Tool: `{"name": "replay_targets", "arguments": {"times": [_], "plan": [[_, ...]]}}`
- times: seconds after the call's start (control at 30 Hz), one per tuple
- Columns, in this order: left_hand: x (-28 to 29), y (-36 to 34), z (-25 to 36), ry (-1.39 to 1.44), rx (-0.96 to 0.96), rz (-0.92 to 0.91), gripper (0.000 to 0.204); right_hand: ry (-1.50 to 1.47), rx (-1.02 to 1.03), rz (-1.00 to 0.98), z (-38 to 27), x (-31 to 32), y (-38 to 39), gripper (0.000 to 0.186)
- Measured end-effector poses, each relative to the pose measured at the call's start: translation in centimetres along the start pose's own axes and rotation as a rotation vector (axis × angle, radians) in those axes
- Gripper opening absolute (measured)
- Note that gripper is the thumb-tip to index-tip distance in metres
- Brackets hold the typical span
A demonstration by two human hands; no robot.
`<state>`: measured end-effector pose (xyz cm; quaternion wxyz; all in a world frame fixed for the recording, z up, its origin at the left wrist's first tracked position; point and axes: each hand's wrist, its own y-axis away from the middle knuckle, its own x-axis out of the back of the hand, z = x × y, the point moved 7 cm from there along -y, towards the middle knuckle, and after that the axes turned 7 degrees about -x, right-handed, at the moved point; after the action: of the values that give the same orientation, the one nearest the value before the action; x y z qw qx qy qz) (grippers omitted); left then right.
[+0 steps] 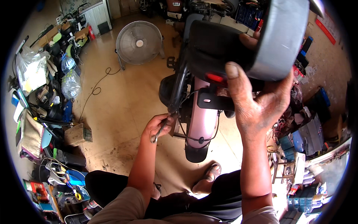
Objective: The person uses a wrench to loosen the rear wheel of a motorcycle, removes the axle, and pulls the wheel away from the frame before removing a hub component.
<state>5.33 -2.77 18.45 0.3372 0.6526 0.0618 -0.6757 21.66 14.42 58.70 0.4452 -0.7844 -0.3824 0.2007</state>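
Note:
My left hand (160,125) is closed on a metal wrench (160,133) at the lower end of a black frame tube (179,89). My right hand (257,102) grips a bulky black and grey part (278,44), seat-like, tilted up at the upper right, with fingertips curled over its edge. A red reflector (214,78) is beside my right thumb. Below it are a black slotted bracket (209,99) and a pink fender (199,127) with black cables and a black lower flap (195,152). Whatever the wrench's far end engages is too small to tell.
A silver floor fan (138,42) stands behind, its cord (97,91) on the tan floor (115,112). Clutter lines both sides: bags (71,84), a box (77,135), tools, crates (298,199). More dark equipment (207,6) stands at the back.

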Motion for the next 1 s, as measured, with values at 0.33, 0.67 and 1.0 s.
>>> {"name": "replay_targets", "arguments": {"times": [0.33, 0.67, 1.0], "plan": [[1.5, 2.5, 6.9, 0.211, -0.357, -0.073, 0.019, 0.235, 0.064, -0.036, -0.1, 1.9, 1.3, 0.06], [21.3, 5.8, 3.3, -0.883, -0.664, 0.989, 0.007, -0.137, -0.647, 0.408, 14.5, 9.6, 18.3, 0.032], [32.9, 5.5, -3.6, -1.412, -0.29, 1.153, 0.018, -0.157, -1.813, -0.045, 22.5, 6.9, 40.8, 0.041]]}}
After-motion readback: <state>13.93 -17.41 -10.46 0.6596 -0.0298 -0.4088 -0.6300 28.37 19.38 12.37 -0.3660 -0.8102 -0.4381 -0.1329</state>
